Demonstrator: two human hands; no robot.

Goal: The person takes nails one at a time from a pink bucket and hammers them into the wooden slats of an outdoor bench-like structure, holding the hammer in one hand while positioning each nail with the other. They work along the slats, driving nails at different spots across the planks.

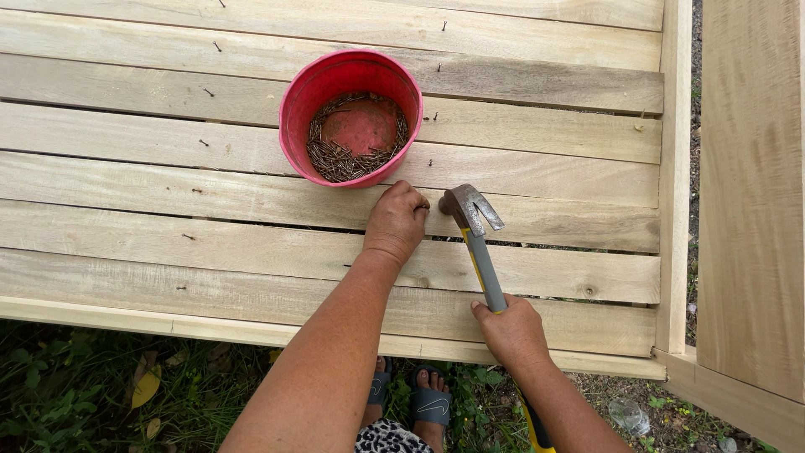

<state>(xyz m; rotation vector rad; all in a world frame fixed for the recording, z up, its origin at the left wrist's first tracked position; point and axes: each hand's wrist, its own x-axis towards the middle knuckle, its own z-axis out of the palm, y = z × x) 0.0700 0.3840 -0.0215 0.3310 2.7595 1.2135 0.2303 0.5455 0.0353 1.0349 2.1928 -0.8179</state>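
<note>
Head view, looking straight down. Left hand (396, 220) at centre frame, knuckles up, fingers curled tight and pinched together at the tips against a plank; whatever sits between the fingertips too small to make out. Forearm running down to the lower left of centre. Right hand (511, 331) lower and to the right, closed in a full grip around the grey and yellow handle of a claw hammer (475, 231). Handle angled up and to the left; steel head just right of the left hand's fingertips, face close to them, claw pointing to the right.

Underneath, a slatted panel of pale wooden planks (168, 159) filling most of the frame, narrow gaps between boards, small nail heads dotted along the left part. Red plastic bucket (350, 116) standing on the planks just above the left hand, almost touching it, with a ring of loose thin nails (331, 159) around its bottom. Upright board (750, 193) along the right edge. Grass and dry leaves at lower left; feet in dark grey sandals (432, 403) at bottom centre, between the two forearms.
</note>
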